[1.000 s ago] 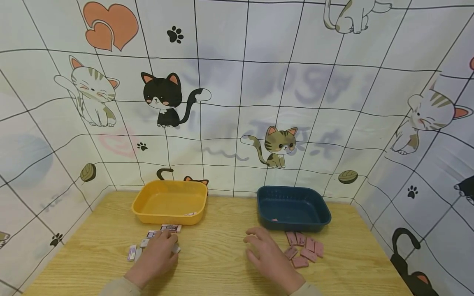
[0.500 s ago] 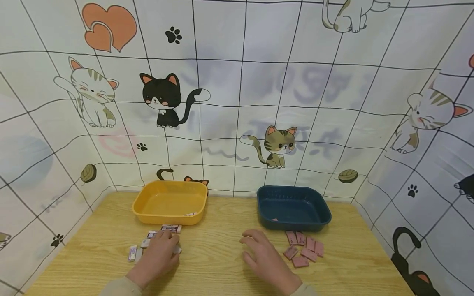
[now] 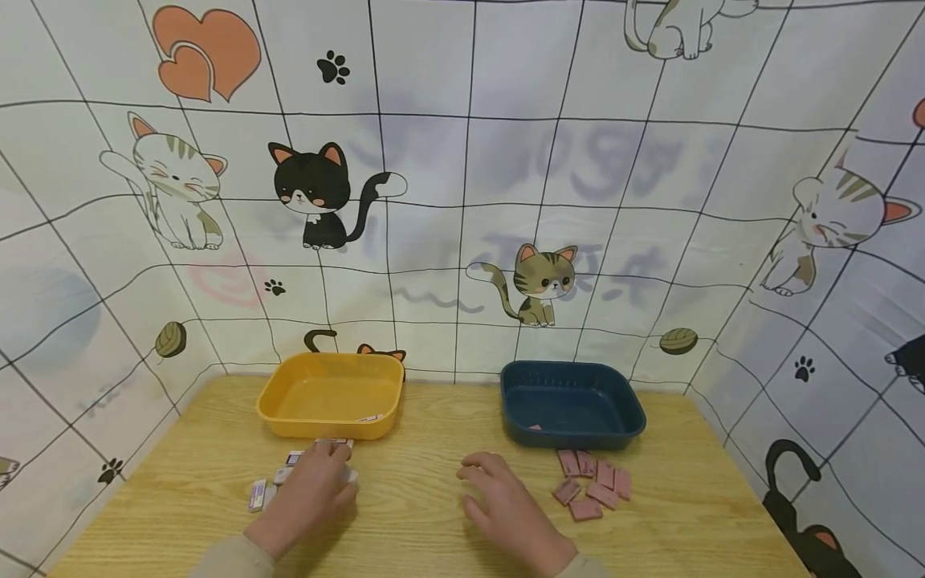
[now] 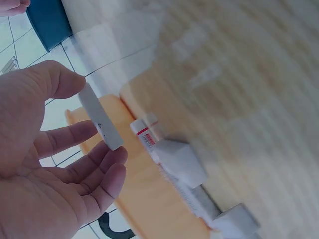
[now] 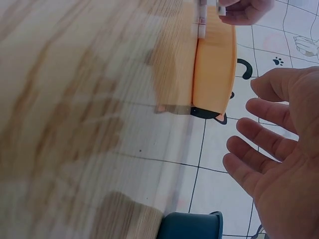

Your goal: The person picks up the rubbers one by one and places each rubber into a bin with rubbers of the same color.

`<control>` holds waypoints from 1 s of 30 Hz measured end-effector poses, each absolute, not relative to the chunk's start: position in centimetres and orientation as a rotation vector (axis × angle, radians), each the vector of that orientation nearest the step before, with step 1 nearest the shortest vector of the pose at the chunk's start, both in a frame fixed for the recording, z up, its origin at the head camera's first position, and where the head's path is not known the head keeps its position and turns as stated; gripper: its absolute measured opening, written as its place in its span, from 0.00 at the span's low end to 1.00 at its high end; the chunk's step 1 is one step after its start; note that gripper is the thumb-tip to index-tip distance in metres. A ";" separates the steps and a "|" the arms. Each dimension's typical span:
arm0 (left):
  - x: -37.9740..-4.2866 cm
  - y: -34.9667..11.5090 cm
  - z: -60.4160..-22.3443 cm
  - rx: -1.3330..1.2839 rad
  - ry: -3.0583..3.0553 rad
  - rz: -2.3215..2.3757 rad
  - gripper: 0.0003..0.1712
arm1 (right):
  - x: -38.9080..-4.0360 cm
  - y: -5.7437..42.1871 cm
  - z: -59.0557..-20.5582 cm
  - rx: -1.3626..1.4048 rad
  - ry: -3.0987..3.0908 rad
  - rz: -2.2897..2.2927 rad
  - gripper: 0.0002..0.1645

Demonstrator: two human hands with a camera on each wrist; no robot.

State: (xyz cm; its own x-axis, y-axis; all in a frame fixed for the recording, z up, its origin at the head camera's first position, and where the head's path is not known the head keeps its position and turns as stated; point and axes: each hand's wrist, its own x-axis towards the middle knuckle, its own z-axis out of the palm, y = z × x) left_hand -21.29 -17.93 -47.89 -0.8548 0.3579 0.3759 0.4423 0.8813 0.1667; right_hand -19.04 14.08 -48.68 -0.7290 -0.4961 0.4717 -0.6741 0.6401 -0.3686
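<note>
My left hand (image 3: 314,494) pinches a white eraser (image 4: 102,119) between the thumb and fingertips, close in front of the yellow tray (image 3: 318,427). Beneath and around this hand lie several erasers in white, some in printed sleeves, such as the sleeved eraser (image 3: 257,495) at the far left. My right hand (image 3: 509,514) hovers over the table with relaxed, spread fingers and holds nothing. To its right lies a group of several pink erasers (image 3: 602,496), in front of the dark blue tray (image 3: 571,438).
One printed eraser (image 3: 371,418) lies inside the yellow tray. A small pink piece (image 3: 535,428) shows inside the blue tray. Both trays stand at the back of the wooden table (image 3: 433,417), against a cat-patterned cloth (image 3: 448,160).
My left hand has shifted slightly right with the white eraser, which shows a little more past the fingers. My right hand has drifted left, away from the pink erasers.
</note>
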 end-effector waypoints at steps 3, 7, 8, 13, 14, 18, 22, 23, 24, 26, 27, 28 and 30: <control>-21.5 -17.7 -47.2 -0.583 -2.720 -0.372 0.19 | -19.0 13.9 -48.6 0.937 -2.536 0.760 0.15; -22.1 -17.7 -46.5 -0.575 -2.719 -0.439 0.17 | -18.8 13.8 -48.3 0.941 -2.540 0.770 0.14; -22.3 -17.7 -46.4 -0.579 -2.708 -0.454 0.16 | -18.8 13.8 -48.3 0.944 -2.537 0.776 0.14; -22.9 -17.5 -45.3 -0.603 -2.679 -0.505 0.13 | -18.8 13.7 -48.4 0.951 -2.533 0.775 0.13; -23.0 -17.4 -45.1 -0.606 -2.674 -0.514 0.12 | -18.8 13.7 -48.4 0.950 -2.538 0.774 0.13; -23.6 -17.0 -44.4 -0.628 -2.645 -0.544 0.11 | -18.9 13.6 -48.4 0.947 -2.559 0.775 0.13; -24.1 -16.5 -43.8 -0.639 -2.634 -0.557 0.12 | -19.0 13.4 -48.3 0.954 -2.574 0.775 0.13; -24.3 -16.4 -43.7 -0.643 -2.632 -0.555 0.12 | -19.1 13.4 -48.3 0.956 -2.577 0.778 0.13; -24.4 -16.2 -43.6 -0.643 -2.633 -0.553 0.12 | -19.1 13.3 -48.3 0.958 -2.579 0.778 0.13; -24.7 -16.0 -43.4 -0.635 -2.648 -0.558 0.13 | -19.2 13.1 -48.3 0.961 -2.580 0.779 0.14; -24.8 -15.9 -43.2 -0.629 -2.659 -0.558 0.13 | -19.2 13.0 -48.3 0.965 -2.575 0.776 0.14; -24.9 -15.8 -43.1 -0.621 -2.669 -0.560 0.14 | -19.3 12.9 -48.3 0.969 -2.571 0.776 0.14; -25.2 -15.6 -42.9 -0.602 -2.695 -0.563 0.15 | -19.3 12.7 -48.3 0.973 -2.564 0.772 0.14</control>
